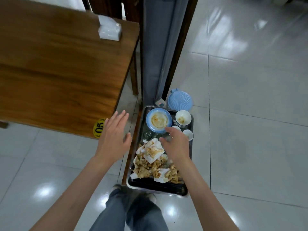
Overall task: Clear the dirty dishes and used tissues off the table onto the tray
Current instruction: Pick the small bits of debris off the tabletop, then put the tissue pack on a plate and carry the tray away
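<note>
The tray [189, 191] is seen on a low stand beside the table [50, 72], loaded with soiled tissues [152, 151], a blue plate [158, 120], stacked bowls [182, 118] and small cups [188, 134]. The right hand [176, 145] is held over its middle, fingers loosely spread, nothing gripped. The left hand [115, 137] is held flat and spread (just off the table's corner), left of the tray. Bare tiled floor [250, 97] lies to the right.
</note>
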